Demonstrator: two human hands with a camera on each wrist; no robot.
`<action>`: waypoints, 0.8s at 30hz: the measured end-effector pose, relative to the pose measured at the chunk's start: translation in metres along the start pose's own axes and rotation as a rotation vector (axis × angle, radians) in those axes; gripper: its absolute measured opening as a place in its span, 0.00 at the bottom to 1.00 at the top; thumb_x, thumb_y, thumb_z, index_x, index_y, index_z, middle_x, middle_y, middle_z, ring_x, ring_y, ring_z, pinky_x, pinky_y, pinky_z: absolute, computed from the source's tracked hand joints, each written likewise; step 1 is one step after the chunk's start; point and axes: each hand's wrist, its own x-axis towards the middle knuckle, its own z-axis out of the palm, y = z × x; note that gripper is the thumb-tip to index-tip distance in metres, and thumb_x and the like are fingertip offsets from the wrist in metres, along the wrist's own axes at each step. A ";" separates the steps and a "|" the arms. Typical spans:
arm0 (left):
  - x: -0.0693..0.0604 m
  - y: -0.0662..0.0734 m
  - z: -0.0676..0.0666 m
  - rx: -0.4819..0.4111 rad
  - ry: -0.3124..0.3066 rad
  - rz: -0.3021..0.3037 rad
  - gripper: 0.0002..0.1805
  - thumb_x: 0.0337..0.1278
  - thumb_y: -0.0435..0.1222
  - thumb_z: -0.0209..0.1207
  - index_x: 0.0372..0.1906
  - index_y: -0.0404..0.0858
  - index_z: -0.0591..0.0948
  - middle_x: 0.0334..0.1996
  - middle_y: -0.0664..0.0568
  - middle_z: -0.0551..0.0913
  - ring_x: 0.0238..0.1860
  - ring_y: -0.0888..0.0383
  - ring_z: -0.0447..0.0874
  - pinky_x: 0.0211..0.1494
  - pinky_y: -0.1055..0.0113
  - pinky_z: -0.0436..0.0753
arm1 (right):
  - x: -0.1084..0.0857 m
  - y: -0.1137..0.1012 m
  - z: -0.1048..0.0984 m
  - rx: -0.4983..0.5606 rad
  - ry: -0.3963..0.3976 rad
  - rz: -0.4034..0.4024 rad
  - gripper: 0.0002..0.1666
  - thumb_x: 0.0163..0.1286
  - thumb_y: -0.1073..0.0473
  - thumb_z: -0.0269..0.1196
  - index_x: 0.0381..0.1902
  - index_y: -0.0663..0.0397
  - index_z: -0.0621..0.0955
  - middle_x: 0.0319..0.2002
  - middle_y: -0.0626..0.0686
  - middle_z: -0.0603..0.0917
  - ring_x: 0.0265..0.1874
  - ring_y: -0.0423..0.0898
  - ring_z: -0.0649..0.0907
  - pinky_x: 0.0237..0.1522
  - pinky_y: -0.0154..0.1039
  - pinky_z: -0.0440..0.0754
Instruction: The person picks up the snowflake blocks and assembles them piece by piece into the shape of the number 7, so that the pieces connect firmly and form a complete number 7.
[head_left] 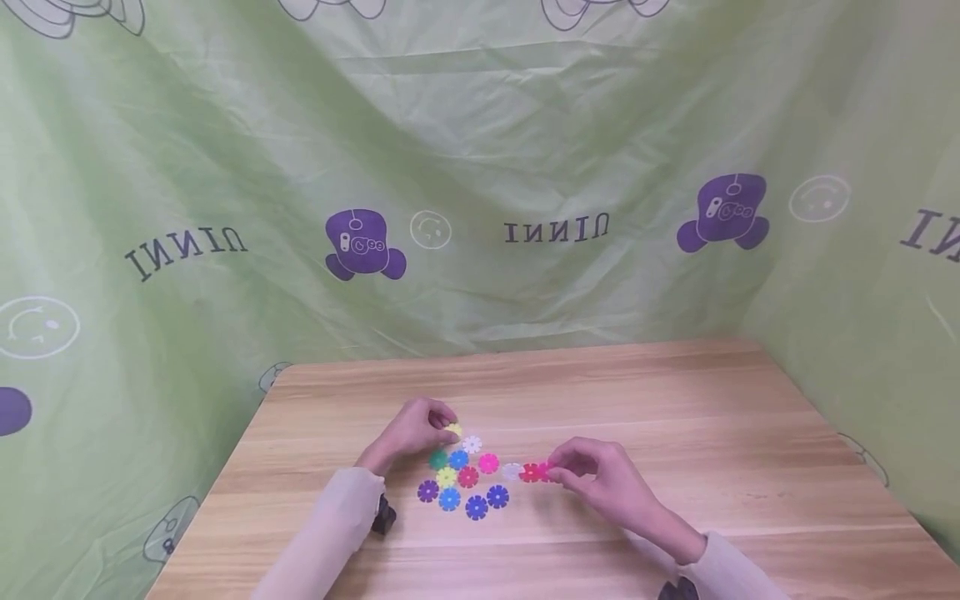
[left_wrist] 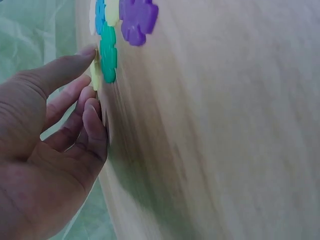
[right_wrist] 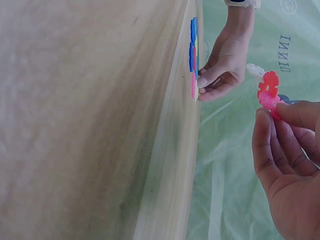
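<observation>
- Left hand [head_left: 416, 427]: we pinch the far yellow disc [head_left: 454, 430].
- Right hand [head_left: 597, 477]: we pinch the disc chain [head_left: 530, 472] endwise.
- Advisable: we grip lightly, sparing its joints.

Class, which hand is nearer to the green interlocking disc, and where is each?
Left. The left hand is just beyond the green interlocking disc, pinching a yellow disc; the right hand is farther off to its right, holding joined white, red and pink discs.

Green curtain [head_left: 465, 125]: dark lettering [head_left: 557, 227] says UINNI, flipped lol, at 9 and 1 o'clock
Cut-off word [head_left: 933, 236]: just "IN" at 3 o'clock
Right wrist view: UINNI again, sideways, 2 o'clock
</observation>
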 end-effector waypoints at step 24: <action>0.003 0.004 -0.003 0.041 -0.015 -0.018 0.11 0.51 0.35 0.78 0.36 0.41 0.86 0.30 0.53 0.84 0.33 0.59 0.79 0.39 0.69 0.80 | -0.003 0.003 -0.001 0.021 0.010 0.003 0.07 0.66 0.63 0.73 0.41 0.51 0.88 0.37 0.48 0.93 0.33 0.33 0.89 0.39 0.33 0.91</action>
